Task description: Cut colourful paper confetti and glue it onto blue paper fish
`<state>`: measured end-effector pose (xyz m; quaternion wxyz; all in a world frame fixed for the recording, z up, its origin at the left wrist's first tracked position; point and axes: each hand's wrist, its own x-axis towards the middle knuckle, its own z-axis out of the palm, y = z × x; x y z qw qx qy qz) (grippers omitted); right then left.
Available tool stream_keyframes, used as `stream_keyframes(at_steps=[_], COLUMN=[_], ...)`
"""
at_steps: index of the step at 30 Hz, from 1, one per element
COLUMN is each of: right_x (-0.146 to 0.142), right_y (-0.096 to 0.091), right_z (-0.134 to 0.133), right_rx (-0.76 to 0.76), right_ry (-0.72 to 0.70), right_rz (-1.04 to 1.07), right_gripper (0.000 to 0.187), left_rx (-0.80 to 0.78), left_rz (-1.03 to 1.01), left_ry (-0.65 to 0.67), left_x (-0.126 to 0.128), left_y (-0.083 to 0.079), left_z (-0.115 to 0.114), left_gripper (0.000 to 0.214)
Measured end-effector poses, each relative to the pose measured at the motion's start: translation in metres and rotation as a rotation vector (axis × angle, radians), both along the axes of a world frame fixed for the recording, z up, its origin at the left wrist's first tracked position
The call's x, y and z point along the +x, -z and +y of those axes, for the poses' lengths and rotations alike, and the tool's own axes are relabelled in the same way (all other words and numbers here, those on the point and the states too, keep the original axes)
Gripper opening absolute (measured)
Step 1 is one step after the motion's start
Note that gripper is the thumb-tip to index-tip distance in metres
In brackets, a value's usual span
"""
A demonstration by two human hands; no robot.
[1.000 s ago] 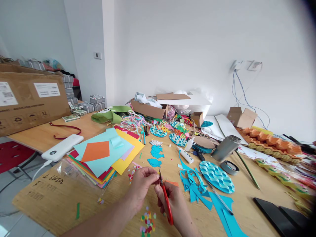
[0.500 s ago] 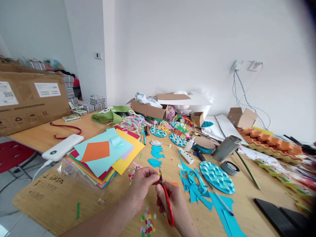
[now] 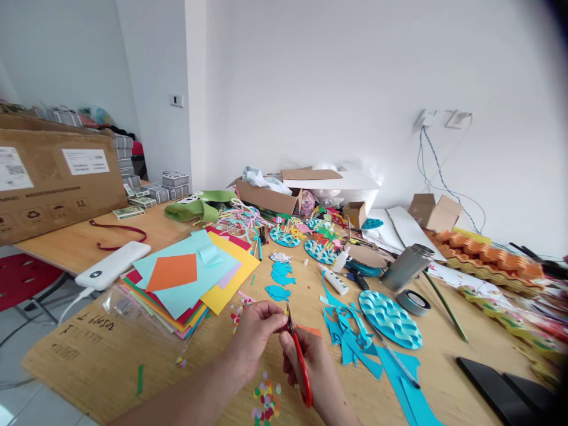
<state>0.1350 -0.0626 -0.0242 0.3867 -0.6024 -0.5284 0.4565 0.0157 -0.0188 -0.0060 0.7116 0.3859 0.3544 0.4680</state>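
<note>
In my right hand (image 3: 310, 361) is a pair of red-handled scissors (image 3: 302, 367), the narrow blades pointing up and away from me. My left hand (image 3: 257, 331) is closed in a pinch beside the blades; whatever lies between its fingertips is too small or hidden to name. A bit of orange paper (image 3: 310, 329) shows just behind my right hand. Beyond the hands lie blue paper fish (image 3: 278, 293) in a column. Below my left hand, colourful paper dots (image 3: 266, 402) are scattered on the wooden table (image 3: 199, 396).
A stack of coloured paper (image 3: 177, 296) lies left, near a white power bank (image 3: 113, 265). To the right are blue paper scraps (image 3: 350, 334), a wavy blue oval (image 3: 390, 319), a pen (image 3: 399, 361), a glue bottle (image 3: 336, 281), a metal flask (image 3: 408, 266) and tape (image 3: 413, 302).
</note>
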Motion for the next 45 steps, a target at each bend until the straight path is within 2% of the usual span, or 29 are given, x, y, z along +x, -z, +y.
stream_keyframes(at_steps=[10,19,29,39,45], right_x=[0.001,0.002,0.003,0.003,0.004], right_y=[0.001,-0.001,0.002,0.0,0.001], right_z=[0.001,0.002,0.001,0.001,0.0], right_rx=[-0.018,-0.019,-0.026,-0.013,-0.027], right_ry=[0.008,0.003,-0.015,-0.031,-0.026], right_rz=[-0.022,-0.024,-0.045,-0.05,-0.047], right_gripper=[0.06,0.06,0.059,0.057,0.057], left_rx=[0.005,0.037,0.038,0.056,0.054], left_rz=[-0.015,0.061,0.014,0.084,0.074], left_ry=[0.007,-0.008,-0.001,0.002,0.012], left_x=[0.0,-0.002,-0.004,-0.005,-0.005], left_y=[0.002,-0.001,0.0,-0.008,-0.007], left_z=[0.001,0.003,0.007,0.006,0.006], left_gripper=[0.017,0.013,0.013,0.012,0.013])
